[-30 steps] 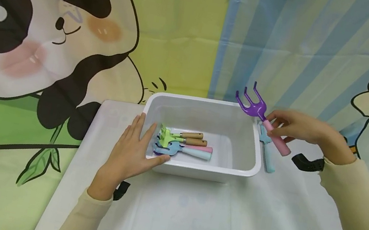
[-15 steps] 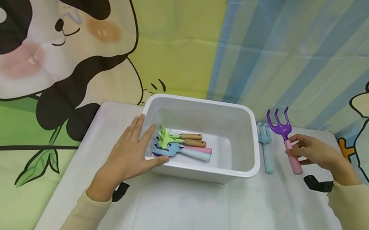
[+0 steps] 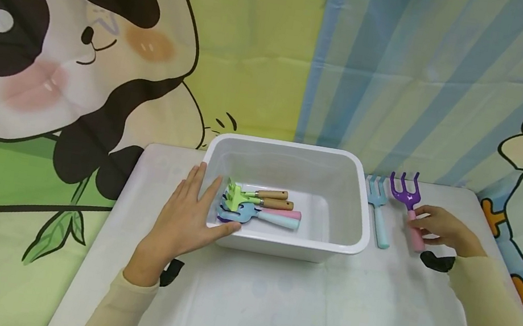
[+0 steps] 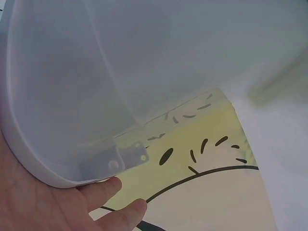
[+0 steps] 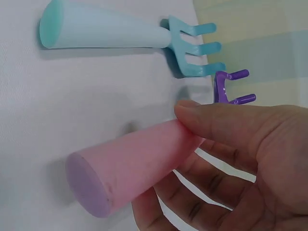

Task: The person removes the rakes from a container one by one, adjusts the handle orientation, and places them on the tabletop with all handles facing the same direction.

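Observation:
My right hand (image 3: 445,229) holds a small garden rake with a pink handle (image 5: 134,166) and purple tines (image 3: 405,194), low over the table right of the bin. Thumb and fingers pinch the handle near its neck in the right wrist view. Parallel to it, on its left, lies a light blue hand rake (image 3: 379,217). My left hand (image 3: 185,214) lies with fingers spread against the left rim of the white bin (image 3: 280,240). In the left wrist view its fingertips (image 4: 132,209) show below the bin's rim.
Inside the bin, at the left, several small garden tools lie together: green ones with wooden handles (image 3: 277,204), a light blue one (image 3: 278,219) and a pink handle (image 3: 288,213). A white cloth covers the table (image 3: 268,308). A printed curtain (image 3: 261,42) hangs behind.
The purple-tined rake went from above the bin's right rim rightward and down to the table beside the blue rake, carried by my right hand. My left hand has stayed in place.

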{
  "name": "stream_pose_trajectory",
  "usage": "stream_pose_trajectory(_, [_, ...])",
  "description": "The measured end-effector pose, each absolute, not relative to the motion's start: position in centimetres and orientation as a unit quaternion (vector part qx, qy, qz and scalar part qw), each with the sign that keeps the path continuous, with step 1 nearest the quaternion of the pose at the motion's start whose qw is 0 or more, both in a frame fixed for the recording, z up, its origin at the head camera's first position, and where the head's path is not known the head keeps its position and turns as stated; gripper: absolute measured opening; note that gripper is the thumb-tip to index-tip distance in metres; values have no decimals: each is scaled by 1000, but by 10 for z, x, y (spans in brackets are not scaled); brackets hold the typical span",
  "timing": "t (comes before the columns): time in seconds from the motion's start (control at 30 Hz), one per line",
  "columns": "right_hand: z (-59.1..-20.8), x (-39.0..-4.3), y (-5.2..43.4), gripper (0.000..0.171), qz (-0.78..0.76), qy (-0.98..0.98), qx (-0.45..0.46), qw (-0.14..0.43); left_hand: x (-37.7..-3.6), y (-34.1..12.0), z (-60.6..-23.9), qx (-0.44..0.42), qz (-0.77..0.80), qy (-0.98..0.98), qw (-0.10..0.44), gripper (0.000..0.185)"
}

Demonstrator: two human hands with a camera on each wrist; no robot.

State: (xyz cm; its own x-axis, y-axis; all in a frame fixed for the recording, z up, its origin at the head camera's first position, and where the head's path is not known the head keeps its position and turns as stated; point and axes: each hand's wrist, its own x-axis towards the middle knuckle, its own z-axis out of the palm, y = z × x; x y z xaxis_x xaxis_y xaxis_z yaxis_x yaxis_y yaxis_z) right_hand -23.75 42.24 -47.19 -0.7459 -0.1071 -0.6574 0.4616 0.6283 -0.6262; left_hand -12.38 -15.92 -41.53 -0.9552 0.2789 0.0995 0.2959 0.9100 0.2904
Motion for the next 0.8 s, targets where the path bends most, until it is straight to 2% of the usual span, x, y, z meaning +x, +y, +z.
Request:
stream_pose_trajectory(0.27, [-482,-243,420,65,-416,829,130,350,-124,-159,-415,-148,-156,-976,29,110])
stream_pose_trajectory(0.8, [-487,-248,411,57,-363,857,133,340,-124,-160,-416,-151,-157,-975,44,110])
